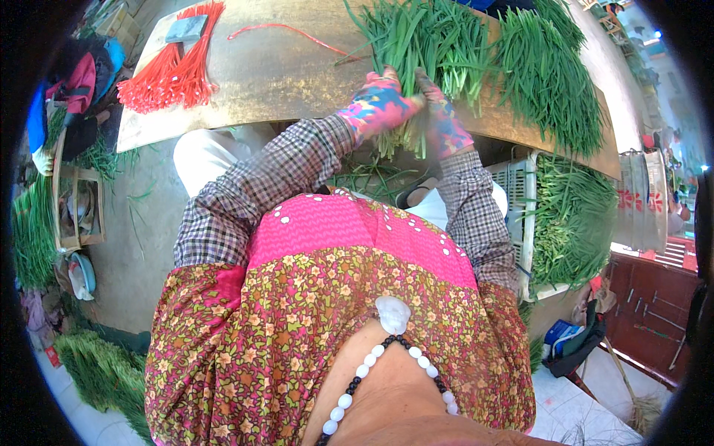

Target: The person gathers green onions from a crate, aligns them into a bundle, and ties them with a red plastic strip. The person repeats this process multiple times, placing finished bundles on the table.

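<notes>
Both my hands wear patterned gloves in pink, blue and yellow. My left hand [382,106] grips a bunch of garlic chives [406,142] from the left, at the table's near edge. On the bunch's other side, my right hand [446,117] is slightly blurred, its fingers lying along the stalks. Pale stem ends hang below the hands, while the green leaves spread away over the wooden table [279,78]. Just beyond my right hand lies a pile of chives [457,56]. A single red tie [295,30] rests left of the leaves.
Red ties [184,72] lie under a grey block [186,29] at the table's left. More chives [546,78] overhang its right edge. A plastic crate [527,223] of chives stands at my right. Another person's gloved hand [42,161] shows at far left, near a wooden stool [78,206].
</notes>
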Demonstrator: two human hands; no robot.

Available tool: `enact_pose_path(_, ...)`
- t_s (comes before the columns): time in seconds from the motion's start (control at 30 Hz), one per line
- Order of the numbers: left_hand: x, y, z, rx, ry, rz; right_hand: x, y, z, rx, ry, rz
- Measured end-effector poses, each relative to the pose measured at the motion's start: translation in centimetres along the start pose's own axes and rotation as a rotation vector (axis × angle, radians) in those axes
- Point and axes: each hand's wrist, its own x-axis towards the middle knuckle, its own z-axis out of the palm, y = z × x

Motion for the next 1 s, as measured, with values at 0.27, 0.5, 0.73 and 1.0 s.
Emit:
enact_pose_path(0.27, 0.1, 3.5, 0.3, 0.182, -0.074, 0.261, -1.1, -0.9, -2.6, 0.224, -0.088, -0.024)
enact_pose_path(0.5, 2.1, 4.8, -2.2, 0.203, -0.256, 0.191, 4.3, 0.8, -4.6, -0.073, 0.100, -0.029)
enact_pose_path(0.73, 5.2, 6.4, -4.7, 0.520, -0.057, 0.432, 2.7, -1.3, -1.9, -0.106, 0.255, -0.210)
enact_pose_path(1.0, 13.2, 12.3, 1.3, 0.774, -0.037, 0.677, 8.0, 3.4, -3.9, -0.667, 0.308, -0.349)
